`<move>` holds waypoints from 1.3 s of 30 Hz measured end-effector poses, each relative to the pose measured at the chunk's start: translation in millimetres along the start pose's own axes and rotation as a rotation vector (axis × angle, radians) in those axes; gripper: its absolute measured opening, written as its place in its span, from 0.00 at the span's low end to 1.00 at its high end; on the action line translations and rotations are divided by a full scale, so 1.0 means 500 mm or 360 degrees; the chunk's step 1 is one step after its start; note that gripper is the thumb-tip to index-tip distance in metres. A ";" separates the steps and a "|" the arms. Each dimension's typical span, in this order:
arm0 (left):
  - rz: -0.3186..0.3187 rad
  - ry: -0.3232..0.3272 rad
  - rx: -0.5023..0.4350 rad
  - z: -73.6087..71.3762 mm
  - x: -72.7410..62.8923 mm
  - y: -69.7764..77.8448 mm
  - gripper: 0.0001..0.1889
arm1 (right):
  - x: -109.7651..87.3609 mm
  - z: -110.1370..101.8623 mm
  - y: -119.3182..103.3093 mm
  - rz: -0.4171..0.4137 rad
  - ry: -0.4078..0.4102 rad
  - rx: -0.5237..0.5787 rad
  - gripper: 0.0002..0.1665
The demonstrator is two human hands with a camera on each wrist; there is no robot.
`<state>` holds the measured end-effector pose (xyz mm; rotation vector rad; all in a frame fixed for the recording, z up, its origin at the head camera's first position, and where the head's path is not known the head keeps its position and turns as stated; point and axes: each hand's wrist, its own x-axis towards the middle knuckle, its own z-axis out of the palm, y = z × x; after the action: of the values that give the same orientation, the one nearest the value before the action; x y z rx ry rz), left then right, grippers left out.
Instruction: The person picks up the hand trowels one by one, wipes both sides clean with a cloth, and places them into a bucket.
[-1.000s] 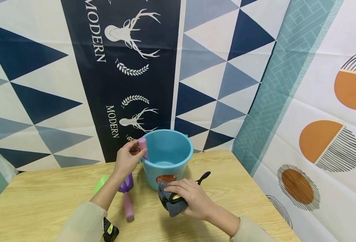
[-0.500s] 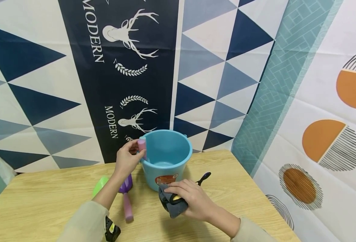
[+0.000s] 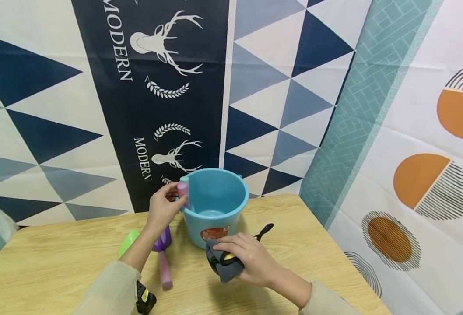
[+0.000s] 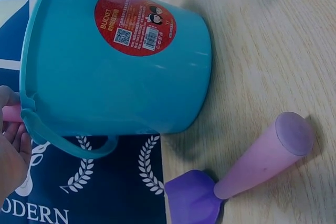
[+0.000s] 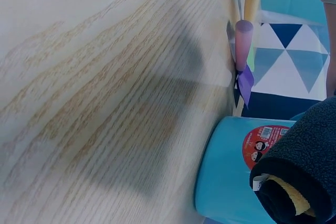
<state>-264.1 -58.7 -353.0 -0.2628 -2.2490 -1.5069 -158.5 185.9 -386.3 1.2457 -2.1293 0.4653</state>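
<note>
My left hand (image 3: pixel 164 205) pinches a pink cylindrical handle (image 3: pixel 182 192) at the left rim of a light blue bucket (image 3: pixel 212 232). Whatever lies below that handle is hidden. In the left wrist view the fingers are only partly in frame, at the bucket's rim. My right hand (image 3: pixel 251 258) grips a folded dark grey cloth (image 3: pixel 223 262) in front of the bucket, with a yellow side showing inside the fold. The cloth fills the lower right corner of the right wrist view, overlapping the bucket's red label (image 5: pixel 262 145).
Left of the bucket, a purple toy shovel (image 3: pixel 163 258) with a pink handle lies on the wooden table (image 3: pixel 78 258). A green object (image 3: pixel 128 242) is partly behind the left forearm. Beyond the right hand a thin black handle (image 3: pixel 264 231) pokes out. Patterned sheets hang behind.
The pink handle has slid slightly lower at the bucket's rim, baring a light blue tip behind it. The right hand and cloth stay where they were.
</note>
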 end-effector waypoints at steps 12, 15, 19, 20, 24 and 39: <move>-0.0032 -0.0041 0.0000 -0.006 0.000 -0.005 0.22 | 0.002 0.002 -0.003 -0.0001 -0.0024 0.0013 0.27; -0.0048 -0.0043 0.0001 -0.004 -0.001 -0.007 0.23 | 0.001 0.003 -0.005 -0.0004 -0.0031 0.0018 0.27; -0.0049 -0.0048 -0.0002 -0.002 -0.001 -0.010 0.22 | 0.000 0.002 -0.007 0.0002 -0.0026 0.0017 0.26; -0.0040 -0.0044 0.0005 -0.002 -0.001 -0.010 0.22 | 0.000 0.002 -0.007 0.0001 -0.0024 0.0018 0.26; -0.0011 -0.0021 0.0016 -0.004 0.001 -0.012 0.20 | 0.004 0.001 -0.005 -0.0003 -0.0016 0.0019 0.26; -0.0010 -0.0037 0.0005 -0.010 -0.002 -0.014 0.19 | 0.005 -0.003 -0.006 0.0004 -0.0029 0.0017 0.26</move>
<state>-264.7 -65.8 -358.0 -0.2737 -2.2725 -1.5107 -156.4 183.7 -383.7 1.2583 -2.1464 0.4688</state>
